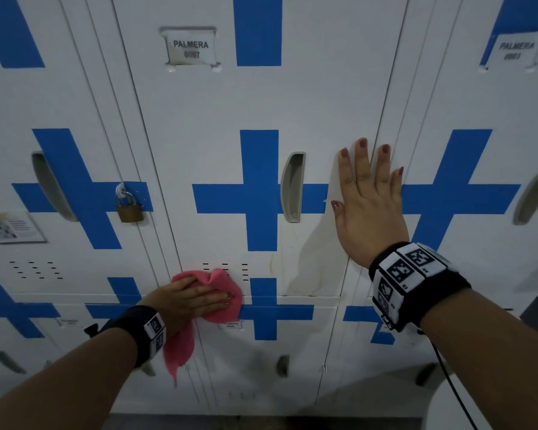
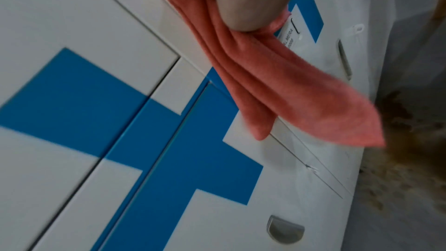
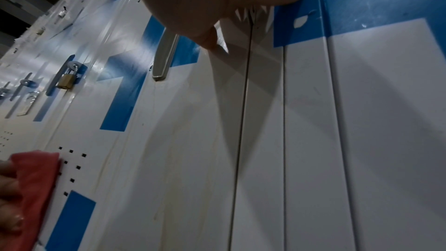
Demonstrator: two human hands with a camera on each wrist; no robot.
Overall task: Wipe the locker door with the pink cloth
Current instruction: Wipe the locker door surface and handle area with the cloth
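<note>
Two hands are on the lockers: my left hand point(image 1: 193, 301) lies flat, fingers point(image 1: 218, 297) straight and pointing right, pressing the pink cloth point(image 1: 221, 285) against the bottom left corner of the door point(image 1: 261, 97), at its lower edge just over the vents point(image 1: 225, 270). A loose tail of cloth hangs below my wrist. My right hand point(image 1: 368, 209) is spread open, holding nothing, braced on the door's right seam, above and well apart. Most of the unwiped panel lies up and to the right of the cloth, so I judge the stroke should run that way; the handle point(image 1: 292, 187) and yellowish streaks point(image 1: 305, 274) sit in that path
</note>
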